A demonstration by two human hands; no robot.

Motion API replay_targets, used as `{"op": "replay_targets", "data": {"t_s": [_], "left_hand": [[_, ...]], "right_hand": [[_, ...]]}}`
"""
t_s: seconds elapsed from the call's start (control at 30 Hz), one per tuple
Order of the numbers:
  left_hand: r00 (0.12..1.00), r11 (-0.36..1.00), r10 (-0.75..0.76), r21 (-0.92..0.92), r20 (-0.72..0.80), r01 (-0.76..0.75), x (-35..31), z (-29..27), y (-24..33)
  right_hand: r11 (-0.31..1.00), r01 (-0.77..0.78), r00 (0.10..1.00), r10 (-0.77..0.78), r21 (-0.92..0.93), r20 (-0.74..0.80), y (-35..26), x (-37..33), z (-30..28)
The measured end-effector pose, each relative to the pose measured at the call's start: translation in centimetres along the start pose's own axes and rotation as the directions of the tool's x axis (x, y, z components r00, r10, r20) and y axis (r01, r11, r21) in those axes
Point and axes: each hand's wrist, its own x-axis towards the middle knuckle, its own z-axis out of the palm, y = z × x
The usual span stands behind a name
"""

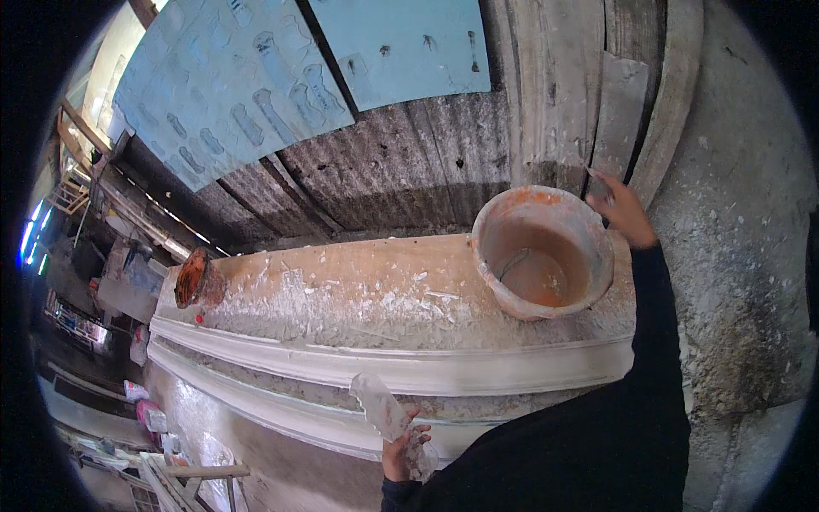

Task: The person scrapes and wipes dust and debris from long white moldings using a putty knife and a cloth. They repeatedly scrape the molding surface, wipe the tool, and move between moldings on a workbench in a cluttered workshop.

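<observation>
My left hand (399,452), low in the middle, is closed round a whitish, translucent plastic piece (376,404) smeared with white. It looks like a cut container, and its upper end rises over the white moldings. My right hand (624,211) is beyond the right rim of a large round tub (599,258), its fingers bent together. Something thin seems to stick out at the fingertips, too small to name. Orange and white residue coats the tub. Inside it, on the pale bottom, lies a thin strip.
The tub stands on a long wooden board (358,269) strewn with white crumbs. Long white moldings (426,369) run along its near side. An orange-stained container (193,277) lies at the board's left end. Blue panels (409,51) lean behind, against corrugated sheeting (384,171).
</observation>
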Motion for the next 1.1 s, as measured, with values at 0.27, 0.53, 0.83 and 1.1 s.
{"op": "replay_targets", "data": {"t_s": [0.27,0.53,0.83,1.1], "left_hand": [[0.985,0.879,-0.037,-0.463,0.167,0.112,0.9,0.7,-0.5],[0.938,0.869,0.305,-0.356,-0.165,-0.345,-5.0,-7.1,3.3],[0.888,0.936,0.258,-0.13,-0.38,-0.328,-20.1,-23.4,2.6],[0.804,0.838,0.299,-0.262,-0.514,-0.479,-31.0,-32.6,3.0]], "right_hand": [[0.929,-0.093,0.797,-0.145,0.357,0.586,-14.9,-22.0,13.1],[0.929,0.15,0.543,-0.364,0.339,0.757,-27.0,-30.9,20.5],[0.8,0.331,0.481,-0.599,0.5,0.64,-41.4,-41.9,33.0],[0.717,0.298,0.303,-0.697,0.631,0.65,-53.7,-49.1,39.8]]}}
